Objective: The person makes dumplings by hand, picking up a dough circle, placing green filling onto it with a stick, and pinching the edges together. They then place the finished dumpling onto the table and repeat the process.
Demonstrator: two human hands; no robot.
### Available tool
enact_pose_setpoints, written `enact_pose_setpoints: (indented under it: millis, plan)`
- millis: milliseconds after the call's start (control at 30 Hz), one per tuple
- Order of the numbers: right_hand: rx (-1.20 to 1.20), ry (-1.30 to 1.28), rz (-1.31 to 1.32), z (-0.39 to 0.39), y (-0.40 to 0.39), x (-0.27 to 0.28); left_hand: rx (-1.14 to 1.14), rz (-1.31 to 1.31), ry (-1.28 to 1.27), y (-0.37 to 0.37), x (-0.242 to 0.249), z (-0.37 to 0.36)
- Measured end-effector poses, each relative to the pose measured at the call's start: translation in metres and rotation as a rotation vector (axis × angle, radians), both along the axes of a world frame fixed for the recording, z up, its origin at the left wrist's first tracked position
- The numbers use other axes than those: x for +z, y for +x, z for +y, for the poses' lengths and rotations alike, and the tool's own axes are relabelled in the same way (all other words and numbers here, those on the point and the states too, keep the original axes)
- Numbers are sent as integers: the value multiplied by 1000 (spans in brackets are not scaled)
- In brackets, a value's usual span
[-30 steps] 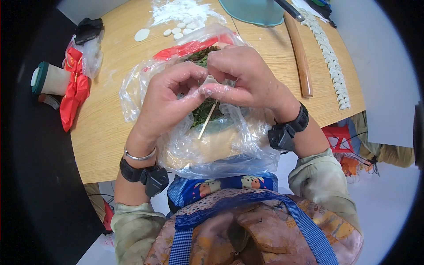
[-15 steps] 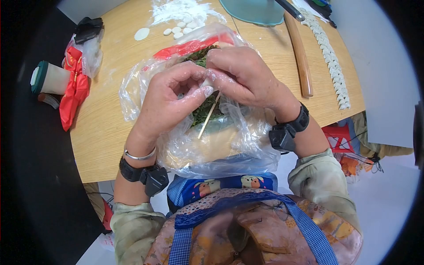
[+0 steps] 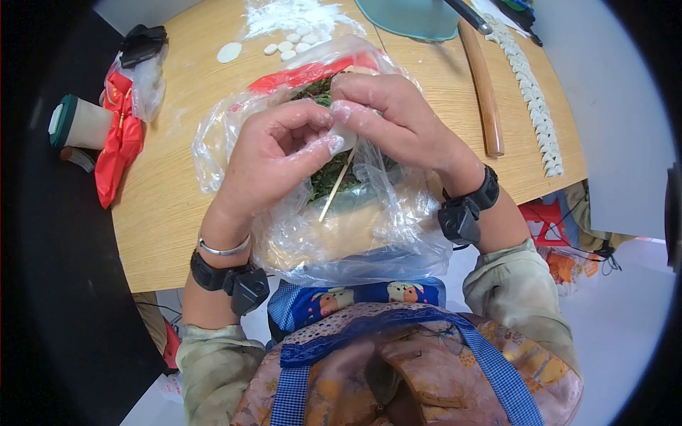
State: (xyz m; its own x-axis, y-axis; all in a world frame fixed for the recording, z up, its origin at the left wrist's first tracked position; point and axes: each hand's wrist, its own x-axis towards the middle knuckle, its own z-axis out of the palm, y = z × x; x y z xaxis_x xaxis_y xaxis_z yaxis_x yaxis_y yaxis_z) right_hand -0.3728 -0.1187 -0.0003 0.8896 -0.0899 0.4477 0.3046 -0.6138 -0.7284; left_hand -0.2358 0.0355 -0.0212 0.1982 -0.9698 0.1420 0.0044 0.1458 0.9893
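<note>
Between my two floury hands is a small white piece of dough [image 3: 345, 135], pinched at its edges. My left hand [image 3: 280, 153] is closed on its left side with thumb and fingers. My right hand [image 3: 391, 121] grips it from the right with bent fingers. Directly below them lies a clear plastic bag [image 3: 398, 206] holding chopped green filling [image 3: 328, 177], partly hidden by the hands. A thin wooden stick [image 3: 337, 186] leans in the filling.
Dough rounds [image 3: 287, 47] and white flour [image 3: 288, 18] lie at the back. On the right are a rolling pin [image 3: 483, 92] and a long row of folded dumplings [image 3: 533, 99]. A cup [image 3: 89, 126] and red bag [image 3: 122, 142] stand left; a teal board [image 3: 412, 18] is behind.
My right fingers have shifted slightly along the dough, and more of the white piece shows between my hands. The bag and stick look almost unchanged.
</note>
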Motion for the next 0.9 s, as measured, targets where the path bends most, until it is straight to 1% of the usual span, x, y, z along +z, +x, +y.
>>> enact_pose_setpoints:
  millis: [33,100,233,333,400,433,600,700,833,900]
  plan:
    - [0,0,1,0,0,-1,0,1,0,0,0,0]
    - [-18,-83,-17,-2,1,-3,15,-12,2,0,0,0]
    - [-27,-76,-42,0,0,0,11,21,20,-2,2,0]
    - [-55,-7,-2,2,-1,2,50,46,28,-3,0,0]
    - [-51,262,86,1,-2,1,53,49,26,-3,3,-1]
    - [-50,260,85,0,-1,1,54,48,24,-3,4,-1]
    - [-37,28,0,-2,2,-5,25,49,28,0,1,0]
    - [-39,-22,-49,0,3,-6,26,43,34,-2,2,0]
    - [-60,-3,-31,1,3,-3,41,61,26,-2,2,-1]
    - [-81,83,33,1,2,-3,23,90,33,-1,3,-1]
